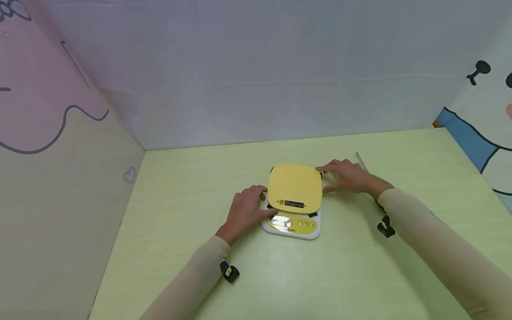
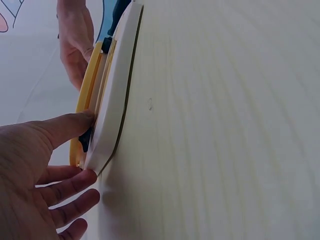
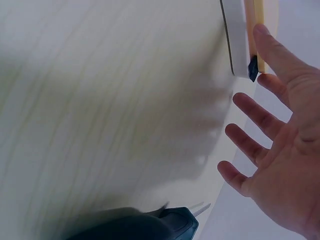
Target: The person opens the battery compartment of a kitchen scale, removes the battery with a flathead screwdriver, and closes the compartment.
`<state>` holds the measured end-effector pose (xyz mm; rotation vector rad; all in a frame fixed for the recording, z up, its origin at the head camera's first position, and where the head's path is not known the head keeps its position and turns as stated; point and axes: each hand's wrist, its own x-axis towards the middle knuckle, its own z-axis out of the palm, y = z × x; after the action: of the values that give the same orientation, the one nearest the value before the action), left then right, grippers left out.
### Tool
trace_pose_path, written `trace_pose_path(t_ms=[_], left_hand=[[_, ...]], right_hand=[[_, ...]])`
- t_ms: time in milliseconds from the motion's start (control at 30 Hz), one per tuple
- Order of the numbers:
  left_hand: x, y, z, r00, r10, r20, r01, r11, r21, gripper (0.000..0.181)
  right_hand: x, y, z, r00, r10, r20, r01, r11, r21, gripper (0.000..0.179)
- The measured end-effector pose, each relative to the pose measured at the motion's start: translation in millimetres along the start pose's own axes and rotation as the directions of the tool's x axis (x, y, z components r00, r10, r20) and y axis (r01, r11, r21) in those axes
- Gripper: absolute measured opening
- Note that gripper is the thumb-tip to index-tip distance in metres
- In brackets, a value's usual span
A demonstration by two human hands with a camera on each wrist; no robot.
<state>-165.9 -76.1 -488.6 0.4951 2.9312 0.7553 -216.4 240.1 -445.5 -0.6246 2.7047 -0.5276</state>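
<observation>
A kitchen scale with a yellow square plate (image 1: pixel 294 187) and a white base (image 1: pixel 303 235) lies on the pale table. Yellow panel and small display face the near side; black pieces show at the corners between plate and base. My left hand (image 1: pixel 247 210) is at its left side, thumb (image 2: pixel 75 125) against the gap between plate and base, fingers loosely spread by the corner. On the far right side is my right hand (image 1: pixel 346 176). Its thumb (image 3: pixel 270 47) touches the plate's edge, while the other fingers are spread out beyond the corner.
Partly under the right forearm lies a dark-handled tool (image 3: pixel 130 227) with a thin metal shaft (image 1: pixel 360 160). Printed panels (image 1: pixel 507 112) stand on both sides, and a white sheet (image 1: pixel 249 61) closes the back of the table.
</observation>
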Motion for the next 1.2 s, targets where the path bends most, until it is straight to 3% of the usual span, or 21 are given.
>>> trace_pose_path(t_ms=[700,967,1200], left_hand=[[3.8,-3.0,-2.6,0.997,0.069,0.017,-0.069,0.997,0.037,0.059],[14.9,-4.3,-7.7,0.995,0.085,0.059,-0.085,0.996,0.001,0.062],[25.3,-6.0,-13.4,0.991,0.086,0.099,-0.090,0.995,0.039,0.063]], right_hand=[[-7.3,6.7,9.2,0.999,0.016,-0.040,-0.015,0.999,0.033,0.068],[-14.9,5.0,12.7,0.996,0.046,-0.083,-0.043,0.998,0.036,0.068],[-20.2,-0.3,19.5,0.989,0.094,-0.116,-0.096,0.995,-0.005,0.068]])
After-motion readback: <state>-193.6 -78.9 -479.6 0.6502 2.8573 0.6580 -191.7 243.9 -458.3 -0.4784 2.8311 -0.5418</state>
